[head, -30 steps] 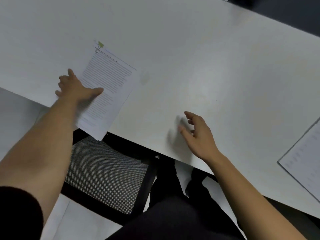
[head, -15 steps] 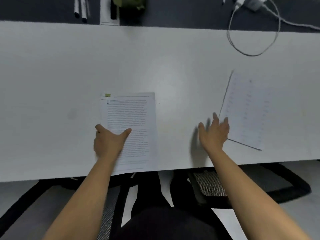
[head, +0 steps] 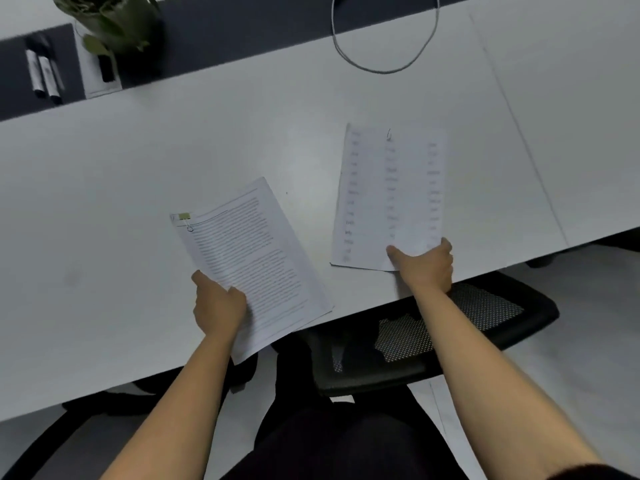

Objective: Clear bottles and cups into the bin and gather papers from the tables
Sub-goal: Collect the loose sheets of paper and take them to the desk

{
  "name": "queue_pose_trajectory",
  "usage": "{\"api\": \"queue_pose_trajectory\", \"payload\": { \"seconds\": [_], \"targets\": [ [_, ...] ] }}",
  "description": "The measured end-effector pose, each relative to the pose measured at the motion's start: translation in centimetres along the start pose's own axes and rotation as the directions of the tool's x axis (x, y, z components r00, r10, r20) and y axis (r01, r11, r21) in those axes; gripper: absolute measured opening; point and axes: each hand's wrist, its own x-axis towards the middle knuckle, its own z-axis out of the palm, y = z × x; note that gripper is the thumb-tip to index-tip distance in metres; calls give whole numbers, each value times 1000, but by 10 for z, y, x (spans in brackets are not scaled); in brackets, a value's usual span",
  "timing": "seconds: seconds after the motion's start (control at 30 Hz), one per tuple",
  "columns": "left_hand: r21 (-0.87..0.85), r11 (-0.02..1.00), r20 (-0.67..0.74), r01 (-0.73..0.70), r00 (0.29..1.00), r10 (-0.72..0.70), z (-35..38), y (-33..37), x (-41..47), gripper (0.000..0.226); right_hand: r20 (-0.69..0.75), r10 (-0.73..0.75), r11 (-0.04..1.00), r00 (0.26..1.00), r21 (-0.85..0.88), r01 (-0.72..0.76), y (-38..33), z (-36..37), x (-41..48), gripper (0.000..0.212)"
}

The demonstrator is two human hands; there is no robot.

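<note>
Gripping the near left corner of the text pages [head: 256, 258], the left hand [head: 218, 303] is positioned above the front edge of the desk [head: 104, 202]. The thumb is laid on the printed face; the other fingers are hidden under the pages. The pages are turned at an angle to the desk's front edge, and their nearest corner is carried past that edge. A green clip [head: 184, 216] is fixed at the corner farthest from the hand, toward the desk's left side. Whether the pages are lifted clear of the desk surface cannot be told.

The list sheet [head: 391, 188] is laid on the desk right of its middle, roughly square to the front edge and apart from the text pages. Its near right corner is grasped by the right hand [head: 426, 265]: the thumb is pressed on top, and the fingers are curled around the sheet's right side. A small clip [head: 389, 135] is seen at the sheet's far edge.

At the back of the desk, a loop of cable [head: 384, 69] is laid on the surface. On the dark strip [head: 242, 36] behind the desk's back edge, markers [head: 43, 74] and a plant [head: 110, 22] are placed toward the left. A black mesh chair [head: 485, 317] is seen below the desk's front edge, under the right forearm.
</note>
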Motion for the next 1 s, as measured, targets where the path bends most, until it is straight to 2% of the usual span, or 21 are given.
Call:
{"api": "queue_pose_trajectory", "payload": {
  "seconds": [0.1, 0.17, 0.23, 0.3, 0.37, 0.4, 0.53, 0.67, 0.73, 0.83, 1.0],
  "targets": [
    [34, 999, 28, -27, 999, 26, 5, 8, -18, 56, 47, 20, 999, 999, -36, -18, 11, 1, -19, 90],
    [37, 998, 21, -49, 999, 48, 6, 13, -26, 60, 93, 42, 999, 995, 3, -42, 19, 5, -29, 78],
    [7, 996, 8, -86, 996, 86, 4, 16, -33, 61, 147, 8, 981, 989, 189, -36, 27, 8, -36, 70],
    [-40, 990, -1, -135, 991, 135, -5, 18, -40, 61, 233, -32, 877, 972, 473, -84, 27, 3, -47, 53],
    [-80, 975, -9, -207, 978, 207, -20, 18, -48, 59, 274, -87, 784, 958, 612, -104, 22, -8, -65, 39],
    [-98, 963, -15, -251, 968, 250, -30, 19, -52, 57, 249, -112, 770, 962, 633, -74, 20, -16, -75, 37],
    [-246, 870, -89, -427, 904, 419, -74, 30, -68, 49, -5, -173, 689, 985, 714, 124, 11, -65, -124, 25],
    [-486, 721, -148, -493, 860, 488, -107, 48, -86, 46, -212, -204, 572, 956, 766, 292, 25, -114, -176, 22],
    [-575, 645, -138, -504, 836, 531, -108, 61, -95, 44, -291, -167, 513, 942, 790, 335, 42, -134, -198, 23],
    [-635, 566, -84, -525, 776, 625, -97, 88, -119, 43, -384, -72, 487, 920, 792, 369, 75, -158, -224, 26],
    [-684, 445, 13, -578, 600, 800, -69, 146, -195, 42, -512, 73, 383, 856, 807, 450, 133, -206, -244, 28]
  ]
}}
